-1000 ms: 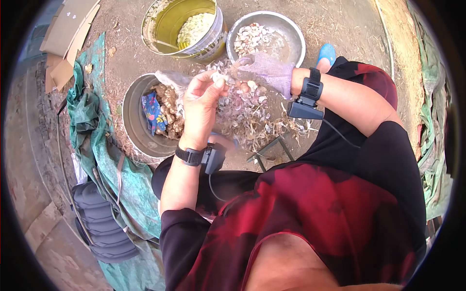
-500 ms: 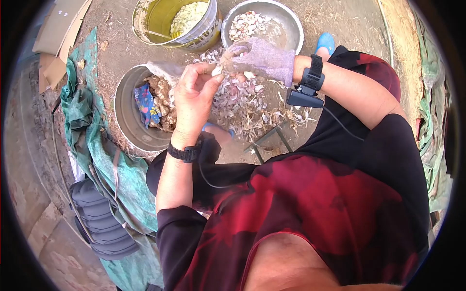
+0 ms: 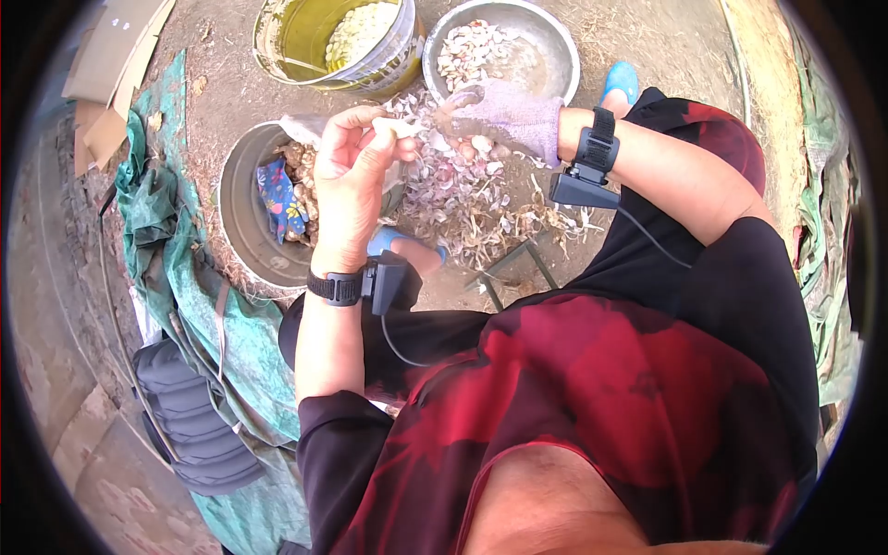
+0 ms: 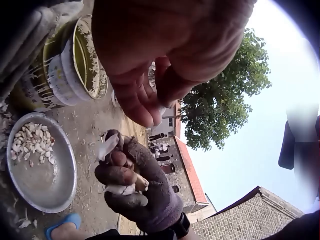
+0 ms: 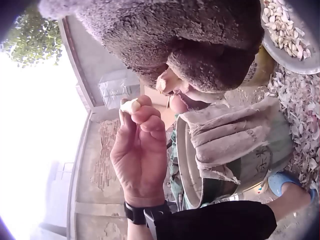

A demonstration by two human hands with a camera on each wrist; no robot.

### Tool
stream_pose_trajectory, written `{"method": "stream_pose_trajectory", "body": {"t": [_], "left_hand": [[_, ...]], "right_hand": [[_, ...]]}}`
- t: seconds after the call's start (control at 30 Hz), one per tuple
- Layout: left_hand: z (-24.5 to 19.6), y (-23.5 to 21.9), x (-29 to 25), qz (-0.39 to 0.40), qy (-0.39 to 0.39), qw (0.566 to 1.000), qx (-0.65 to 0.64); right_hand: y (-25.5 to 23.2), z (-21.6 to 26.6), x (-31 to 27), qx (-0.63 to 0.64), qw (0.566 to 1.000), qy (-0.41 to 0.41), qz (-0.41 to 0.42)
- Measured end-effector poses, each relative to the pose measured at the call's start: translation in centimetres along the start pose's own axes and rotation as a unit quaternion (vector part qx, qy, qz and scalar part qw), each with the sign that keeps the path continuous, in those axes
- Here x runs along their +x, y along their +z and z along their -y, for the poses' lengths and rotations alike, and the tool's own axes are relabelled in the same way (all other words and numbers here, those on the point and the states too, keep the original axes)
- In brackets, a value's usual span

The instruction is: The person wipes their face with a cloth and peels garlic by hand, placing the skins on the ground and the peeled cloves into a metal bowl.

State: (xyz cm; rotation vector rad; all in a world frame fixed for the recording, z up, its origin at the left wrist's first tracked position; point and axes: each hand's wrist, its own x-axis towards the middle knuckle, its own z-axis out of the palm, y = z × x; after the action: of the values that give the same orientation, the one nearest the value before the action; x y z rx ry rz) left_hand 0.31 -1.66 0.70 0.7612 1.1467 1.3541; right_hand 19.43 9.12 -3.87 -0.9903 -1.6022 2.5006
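the pale clove is clamped between thumb and fingers of the bare left hand, its long axis roughly crosswise in the head view, one end towards the gloved right hand, near but apart. the right fingers are curled round garlic pieces; the metal basin lies just beyond that hand.

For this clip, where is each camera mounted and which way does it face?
Head: on the head, facing forward and down at the bare left hand and gloved right hand; arms, torso and legs show.
Left wrist: faces past the left hand towards the right hand and basin.
Right wrist: faces past the right hand towards the left hand and pail.
Both wrist views share both hands and the basin.
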Motion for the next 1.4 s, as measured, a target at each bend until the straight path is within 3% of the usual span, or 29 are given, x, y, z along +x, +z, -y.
{"method": "stream_pose_trajectory", "body": {"t": [0.07,0.13,0.33,0.47,0.53,0.67,0.7,0.73,0.87,1.0,1.07,1.13,1.17,1.2,1.27,1.33,1.37,1.4], "left_hand": [[0.3,-0.3,0.0,-0.008,0.002,0.999,0.035],[0.5,-0.4,-0.1,-0.003,0.01,0.998,0.066],[1.0,0.4,-0.3,0.016,0.058,0.988,0.143],[1.8,0.6,-0.1,0.001,0.107,0.983,0.148],[1.8,-0.3,0.0,-0.009,0.083,0.98,0.181],[1.6,0.0,0.1,-0.022,-0.001,0.974,0.225],[1.7,0.1,0.0,-0.022,-0.001,0.974,0.226],[1.9,0.2,-0.1,-0.012,-0.038,0.988,0.147],[2.7,0.4,-0.4,-0.001,-0.122,0.992,-0.018],[2.9,-3.2,0.8,-0.085,-0.069,0.993,-0.045],[1.3,-2.9,0.6,-0.084,-0.067,0.992,-0.069],[0.4,-2.6,0.0,-0.123,-0.12,0.981,-0.09],[0.1,-2.2,-0.3,-0.069,-0.119,0.989,-0.057],[0.1,-1.9,-0.6,-0.068,-0.121,0.989,-0.06],[0.3,-1.2,-1.1,0.02,-0.178,0.981,0.073],[1.9,-0.3,-1.5,0.024,-0.186,0.975,0.116],[2.5,0.5,-1.7,0.039,-0.111,0.969,0.216],[2.9,0.9,-1.9,0.054,-0.034,0.948,0.313]], "right_hand": [[-0.2,0.0,-0.3,0.075,0.997,-0.008,0.021],[-0.3,0.0,-0.5,0.143,0.98,-0.056,0.124],[0.1,0.1,-0.5,0.202,0.973,-0.042,0.103],[-0.5,-0.5,-0.3,0.156,0.981,-0.06,0.095],[-0.9,-0.5,0.0,0.171,0.971,-0.114,0.122],[-0.2,0.5,-0.1,0.2,0.967,-0.117,0.105],[0.2,0.8,0.0,0.063,0.983,-0.166,0.051],[0.5,0.9,0.0,-0.076,0.974,-0.212,-0.004],[1.8,1.1,-1.1,0.056,0.986,-0.15,0.048],[2.3,1.0,-1.3,0.033,0.99,-0.095,0.103],[1.9,-0.5,-0.4,0.182,0.972,-0.025,0.145],[2.3,-0.7,-0.6,0.197,0.976,-0.013,0.092],[2.3,-0.5,-0.5,0.152,0.987,0.004,0.057],[2.1,-0.3,-0.4,0.107,0.994,0.02,0.021],[1.8,-1.5,0.5,0.133,0.99,0.007,0.04],[2.3,-1.8,1.2,0.19,0.982,0.014,0.015],[2.2,-1.5,0.8,0.098,0.995,-0.018,0.031],[2.2,-2.0,1.2,0.097,0.995,-0.017,0.031]]}}
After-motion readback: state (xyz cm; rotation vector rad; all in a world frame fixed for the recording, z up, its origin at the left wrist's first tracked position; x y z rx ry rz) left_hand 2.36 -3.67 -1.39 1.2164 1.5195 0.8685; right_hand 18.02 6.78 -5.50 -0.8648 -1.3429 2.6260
